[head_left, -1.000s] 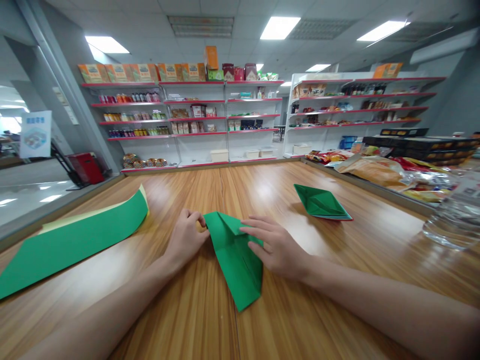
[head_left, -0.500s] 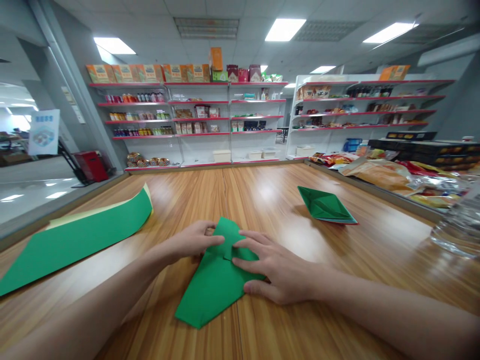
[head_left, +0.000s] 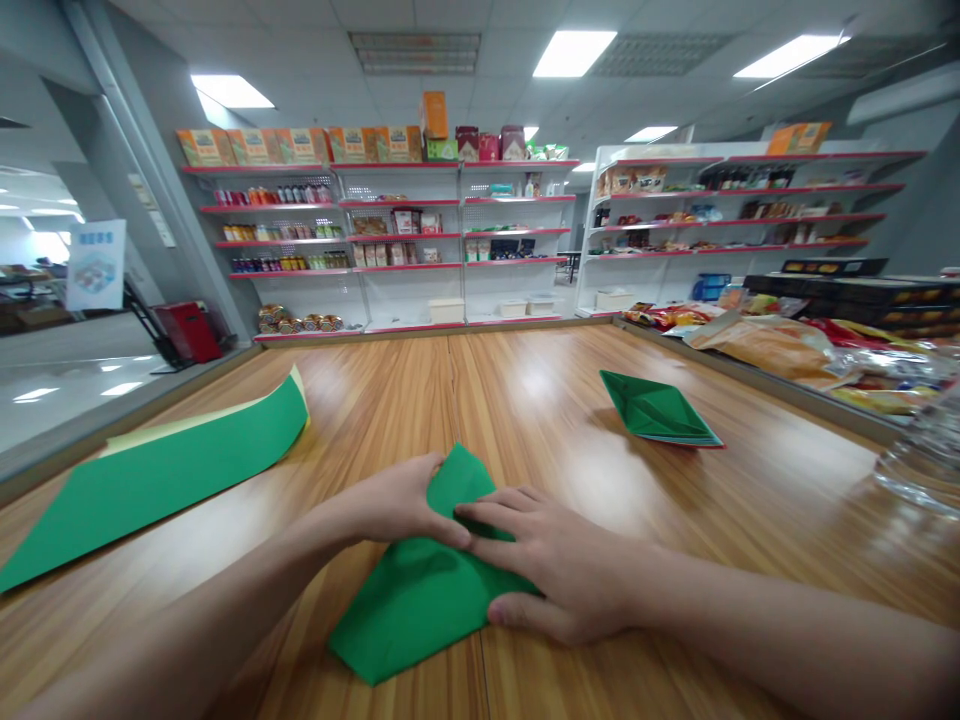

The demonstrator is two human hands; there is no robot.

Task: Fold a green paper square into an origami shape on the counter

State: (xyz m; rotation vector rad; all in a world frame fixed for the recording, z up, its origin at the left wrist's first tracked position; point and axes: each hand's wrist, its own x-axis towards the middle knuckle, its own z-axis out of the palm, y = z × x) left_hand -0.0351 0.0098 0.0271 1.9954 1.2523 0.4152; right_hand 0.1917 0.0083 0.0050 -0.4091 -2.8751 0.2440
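The left hand [head_left: 401, 498] gripped part-folded green paper [head_left: 409, 612], the right hand [head_left: 571, 565] splayed on it; a folded stack [head_left: 661, 412] looked done, loose sheets [head_left: 184, 475] unfolded.

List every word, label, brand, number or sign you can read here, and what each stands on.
None can be read with certainty.
Standing sign at left: a line of blue characters, too blurred to read.
Orange boxes on the top shelf: labels too small.
Black boxes at right: printing too blurred.
Green paper at centre: no writing visible.
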